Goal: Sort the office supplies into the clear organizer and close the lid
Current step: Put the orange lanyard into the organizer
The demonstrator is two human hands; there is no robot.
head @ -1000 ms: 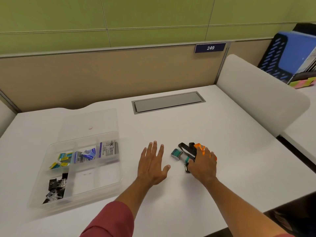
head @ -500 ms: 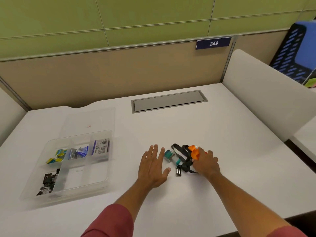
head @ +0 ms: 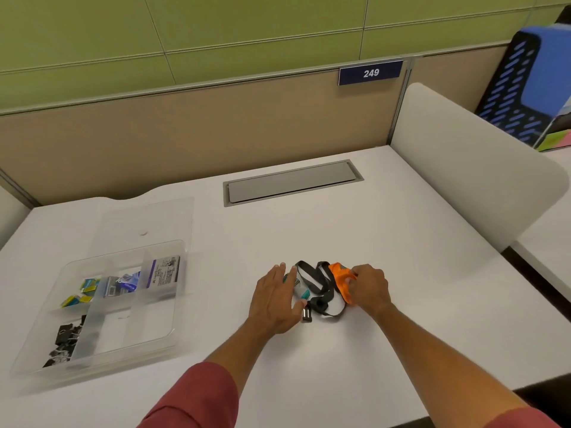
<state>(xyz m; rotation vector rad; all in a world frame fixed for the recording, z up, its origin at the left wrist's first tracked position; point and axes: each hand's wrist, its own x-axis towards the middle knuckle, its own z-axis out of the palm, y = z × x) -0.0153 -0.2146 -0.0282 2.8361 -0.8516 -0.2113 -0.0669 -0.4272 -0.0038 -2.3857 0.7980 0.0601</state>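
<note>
**Both hands down on the last pile, organizer open to the left**

The right hand (head: 369,287) was on the orange item (head: 340,279), fingers curled around its right edge and gripping it; what exactly that orange piece was could not be made out from this angle. A black strap (head: 321,278) looped out from it across the white tabletop (head: 401,242), running left and then down into a dark knot. The left hand (head: 275,299) lay flat and spread wide, palm down, fingers pointing away from the person, holding nothing. Its fingertips reached over a small teal-and-silver piece (head: 301,290), and a small metal cylinder (head: 306,313) sat just beside its thumb.

Well apart on the left stood the clear organizer (head: 173,304), its lid (head: 145,220) swung open and lying flat on the far side. In the far row of compartments: small yellow and teal boxes (head: 82,291), a blue and grey packet (head: 122,282), and a labelled box (head: 165,273) propped against the wall. Black binder clips (head: 63,341) filled the near-left compartment. The large near-right compartment looked bare, though the clear plastic blurred things there.

A red sleeve (head: 197,400) covered the left upper arm.
</note>
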